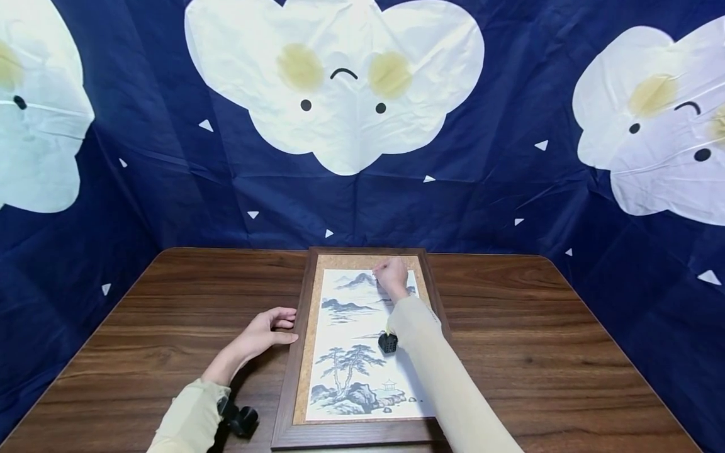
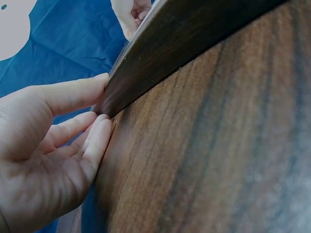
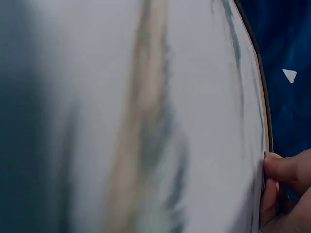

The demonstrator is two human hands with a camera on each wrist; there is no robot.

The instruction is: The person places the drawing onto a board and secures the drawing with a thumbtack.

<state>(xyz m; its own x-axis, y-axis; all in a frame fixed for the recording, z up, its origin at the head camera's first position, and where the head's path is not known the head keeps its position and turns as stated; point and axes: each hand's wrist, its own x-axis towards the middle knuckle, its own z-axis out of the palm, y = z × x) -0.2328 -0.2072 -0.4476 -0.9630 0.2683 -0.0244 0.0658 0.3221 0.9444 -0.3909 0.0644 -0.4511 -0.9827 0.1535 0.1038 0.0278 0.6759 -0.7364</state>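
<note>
A brown wooden frame (image 1: 300, 352) lies on the table, holding a cork board (image 1: 300, 412). On the cork is a white sheet with an ink landscape painting (image 1: 351, 327). My left hand (image 1: 266, 330) is at the frame's left side; in the left wrist view its nearly straight fingertips (image 2: 99, 85) touch the frame's outer edge. My right hand (image 1: 392, 277) is over the top of the painting, with curled fingers. In the right wrist view, thumb and finger (image 3: 279, 167) pinch at the sheet's surface. A tiny dark pin-like thing shows there, mostly hidden by the fingers.
The wooden table (image 1: 544, 352) extends on both sides of the frame. A dark blue cloth (image 1: 385, 214) with white clouds hangs behind and at the sides. Black wrist cameras sit on the left wrist (image 1: 240, 420) and the right wrist (image 1: 387, 343).
</note>
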